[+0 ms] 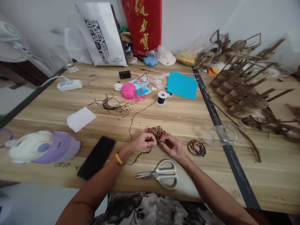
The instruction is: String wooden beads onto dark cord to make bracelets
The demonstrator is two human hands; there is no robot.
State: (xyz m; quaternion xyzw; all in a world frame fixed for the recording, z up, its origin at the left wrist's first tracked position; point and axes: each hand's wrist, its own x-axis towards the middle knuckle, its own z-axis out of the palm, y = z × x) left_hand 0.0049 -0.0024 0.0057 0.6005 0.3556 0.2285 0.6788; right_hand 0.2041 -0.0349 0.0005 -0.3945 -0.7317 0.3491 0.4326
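My left hand is closed in a pinch on the end of a black cord, at the near edge of a pile of small multicoloured beads. Below its fingers curves a strung row of beads on that cord, which passes under my wrist. My right hand is also pinched, its fingertips close to the left ones beside the pile; whatever sits between them is too small to make out. The cord runs back to a white spool wound with black. Nearer me lie open-bladed scissors with pale handles.
Coiled bead bracelets and a clear jar lie right. To the left are a black phone, a purple-white device and white paper. Cord scraps, pink yarn, blue sheets and small woven baskets lie farther back.
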